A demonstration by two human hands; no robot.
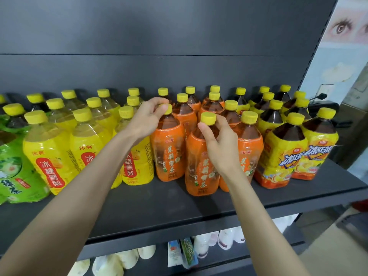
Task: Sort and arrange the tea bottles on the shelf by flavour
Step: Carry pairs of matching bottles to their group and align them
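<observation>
Our left hand (pixel 147 118) grips the far orange bottle (pixel 169 156), our right hand (pixel 221 148) the near orange bottle (pixel 196 172), both by caps.

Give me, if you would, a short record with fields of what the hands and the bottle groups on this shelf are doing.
left hand: grips the cap of the left orange bottle
right hand: holds the top of the front orange bottle
front row on shelf, left to right: green bottles, yellow bottles, orange bottles, dark iced-tea bottles
caps: all yellow
</observation>
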